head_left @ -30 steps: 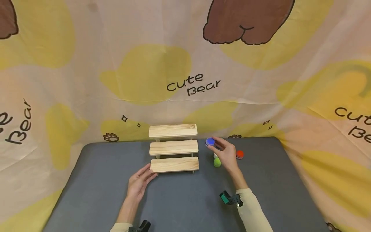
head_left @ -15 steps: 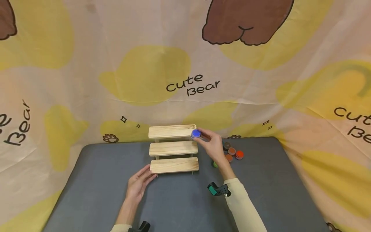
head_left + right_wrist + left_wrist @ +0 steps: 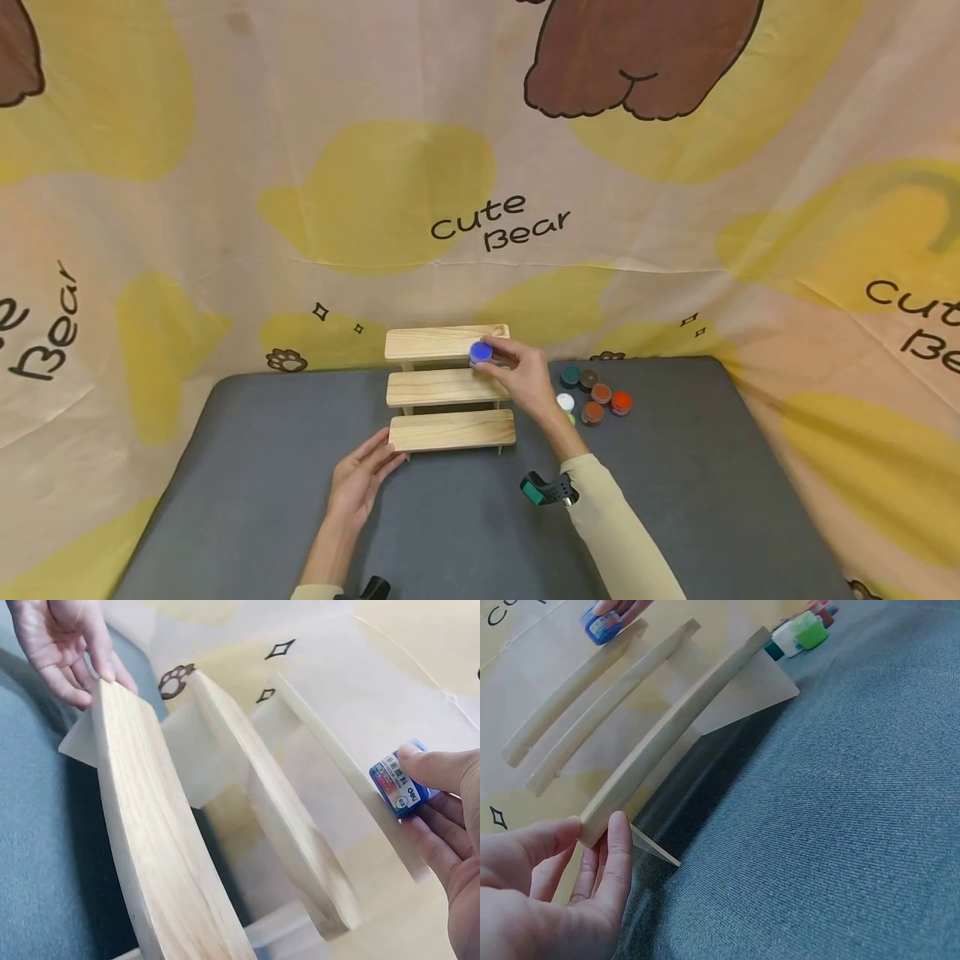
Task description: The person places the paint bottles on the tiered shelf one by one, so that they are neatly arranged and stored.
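A three-step wooden display stand (image 3: pixel 452 431) rises towards the back of the table. My left hand (image 3: pixel 356 483) grips the left end of its lowest board, thumb on the edge and fingers beneath, as the left wrist view shows. Between thumb and fingers my right hand (image 3: pixel 525 379) pinches a small blue paint pot (image 3: pixel 480 352) with a printed label. In the head view the pot overlaps the front edge of the top board, right of its middle. The right wrist view has the blue pot (image 3: pixel 400 784) tilted, close by the top board (image 3: pixel 352 776).
Right of the stand, several small pots cluster on the dark grey table (image 3: pixel 255 467): teal (image 3: pixel 571 377), dark brown, brown, red (image 3: pixel 621 403), white (image 3: pixel 566 402) and a green one partly behind my right forearm. A printed cloth (image 3: pixel 360 200) hangs behind the table.
My right hand has carried the blue paint pot leftward from beside the stand to the top board, uncovering more pots. The left hand has stayed on the stand.
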Available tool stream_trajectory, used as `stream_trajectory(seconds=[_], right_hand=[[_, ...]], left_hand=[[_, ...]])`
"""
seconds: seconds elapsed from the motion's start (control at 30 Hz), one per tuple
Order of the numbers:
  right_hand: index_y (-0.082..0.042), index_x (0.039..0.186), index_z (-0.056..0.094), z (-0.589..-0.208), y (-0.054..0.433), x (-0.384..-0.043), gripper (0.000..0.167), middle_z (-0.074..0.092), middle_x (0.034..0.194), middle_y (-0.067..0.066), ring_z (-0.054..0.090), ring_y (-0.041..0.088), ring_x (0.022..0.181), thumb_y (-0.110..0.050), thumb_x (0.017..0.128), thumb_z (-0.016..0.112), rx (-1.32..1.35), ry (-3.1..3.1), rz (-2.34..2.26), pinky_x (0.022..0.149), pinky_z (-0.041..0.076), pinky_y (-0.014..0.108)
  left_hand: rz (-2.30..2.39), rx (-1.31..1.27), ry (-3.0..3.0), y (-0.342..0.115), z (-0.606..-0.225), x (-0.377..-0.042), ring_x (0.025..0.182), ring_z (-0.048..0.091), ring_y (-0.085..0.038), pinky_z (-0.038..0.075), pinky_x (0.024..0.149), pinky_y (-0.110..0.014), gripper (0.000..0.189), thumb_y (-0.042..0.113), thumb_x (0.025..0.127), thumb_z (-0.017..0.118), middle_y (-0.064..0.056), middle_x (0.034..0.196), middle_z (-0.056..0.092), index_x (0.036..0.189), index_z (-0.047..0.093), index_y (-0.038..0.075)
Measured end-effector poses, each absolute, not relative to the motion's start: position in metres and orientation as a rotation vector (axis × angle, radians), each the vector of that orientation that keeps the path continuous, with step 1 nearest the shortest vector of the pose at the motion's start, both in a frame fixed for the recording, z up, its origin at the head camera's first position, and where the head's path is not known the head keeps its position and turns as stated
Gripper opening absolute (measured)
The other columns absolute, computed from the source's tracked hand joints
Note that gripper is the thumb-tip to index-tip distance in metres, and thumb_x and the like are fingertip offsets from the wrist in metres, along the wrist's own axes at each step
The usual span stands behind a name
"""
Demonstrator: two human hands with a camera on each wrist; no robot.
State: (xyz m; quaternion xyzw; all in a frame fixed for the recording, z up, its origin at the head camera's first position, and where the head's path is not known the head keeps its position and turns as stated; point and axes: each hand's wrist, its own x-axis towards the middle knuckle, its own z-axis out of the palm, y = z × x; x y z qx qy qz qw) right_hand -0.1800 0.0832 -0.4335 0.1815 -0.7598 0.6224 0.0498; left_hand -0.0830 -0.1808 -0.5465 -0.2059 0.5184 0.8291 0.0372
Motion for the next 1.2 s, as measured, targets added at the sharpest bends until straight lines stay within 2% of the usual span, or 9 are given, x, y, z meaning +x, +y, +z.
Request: stream_trajectory(seconds=[0.13, 0.37, 0.63, 0.9, 1.2], right_hand=[[0.001, 0.124, 0.065, -0.451, 0.077, -0.191, 0.044, 0.065, 0.122, 0.019, 0.065, 0.032, 0.11, -0.007, 0.083, 0.077, 0.545, -2.313, 1.924, 0.097, 0.057, 0.044], [0.002, 0.125, 0.065, -0.447, 0.063, -0.197, 0.044, 0.065, 0.122, 0.018, 0.066, 0.028, 0.109, -0.007, 0.083, 0.077, 0.569, -2.335, 1.93, 0.092, 0.059, 0.026], [0.002, 0.124, 0.065, -0.443, 0.05, -0.203, 0.044, 0.066, 0.121, 0.019, 0.066, 0.028, 0.109, -0.003, 0.082, 0.078, 0.548, -2.351, 1.946, 0.09, 0.059, 0.025], [0.007, 0.128, 0.06, -0.437, 0.031, -0.209, 0.045, 0.063, 0.125, 0.021, 0.063, 0.029, 0.113, 0.0, 0.086, 0.074, 0.593, -2.373, 2.048, 0.092, 0.058, 0.024], [0.005, 0.128, 0.061, -0.433, 0.013, -0.216, 0.047, 0.063, 0.125, 0.02, 0.064, 0.028, 0.112, -0.003, 0.084, 0.076, 0.559, -2.417, 2.04, 0.09, 0.059, 0.022]], left_hand=[[2.561, -0.636, 1.567, -0.181, -0.546, -0.082, 0.104, 0.067, -0.018, 0.056, 0.099, -0.037, 0.053, -0.006, 0.092, 0.061, -0.026, 0.145, 0.042, 0.142, 0.043, -0.008], [2.534, -0.63, 1.613, -0.184, -0.547, -0.084, 0.103, 0.067, -0.017, 0.056, 0.099, -0.036, 0.052, -0.005, 0.093, 0.061, -0.026, 0.144, 0.043, 0.142, 0.044, -0.007], [2.547, -0.631, 1.6, -0.184, -0.548, -0.084, 0.102, 0.067, -0.018, 0.057, 0.098, -0.038, 0.051, -0.007, 0.092, 0.06, -0.024, 0.139, 0.048, 0.141, 0.044, -0.01], [2.544, -0.624, 1.627, -0.184, -0.547, -0.082, 0.1, 0.067, -0.017, 0.057, 0.098, -0.037, 0.054, -0.007, 0.091, 0.063, -0.025, 0.137, 0.051, 0.14, 0.041, -0.014], [2.551, -0.646, 1.597, -0.183, -0.546, -0.086, 0.101, 0.067, -0.018, 0.057, 0.098, -0.036, 0.05, -0.007, 0.092, 0.061, -0.026, 0.141, 0.047, 0.139, 0.046, -0.01]])
